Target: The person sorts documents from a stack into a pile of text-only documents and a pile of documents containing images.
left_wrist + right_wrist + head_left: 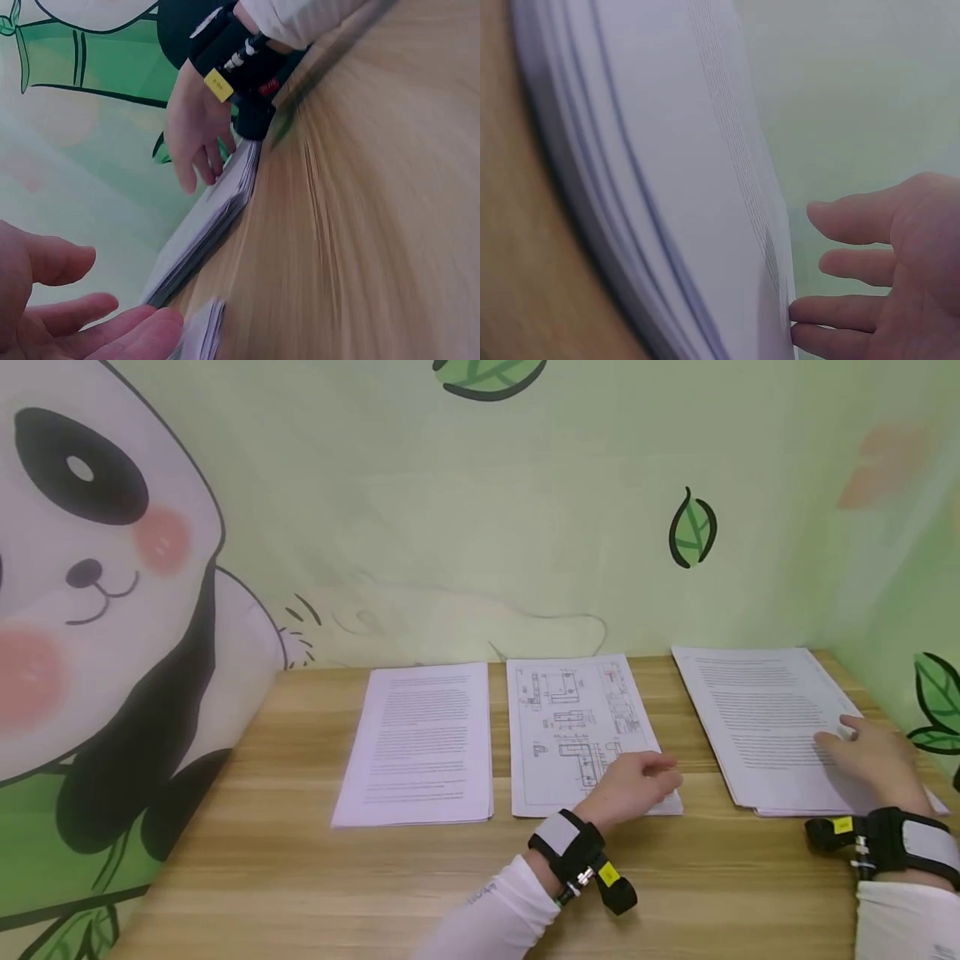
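Printed text covers the right paper stack [765, 710], whose layered sheet edges show in the right wrist view. My right hand [881, 764] is over its right side, fingers loosely extended. In the right wrist view, the lower fingertips [804, 309] meet or nearly meet the page; contact is hard to tell. The middle stack [551, 727] has a technical drawing on its top sheet. Over its lower right corner is my left hand [633, 785], fingers relaxed and holding nothing. The left wrist view shows that hand's thumb and fingers spread apart.
A third stack of text pages [420, 743] lies at the left on the wooden table [285, 860]. Behind the table hangs a green backdrop [465, 527] printed with leaves and a panda. Each wrist wears a black strap with a small device.
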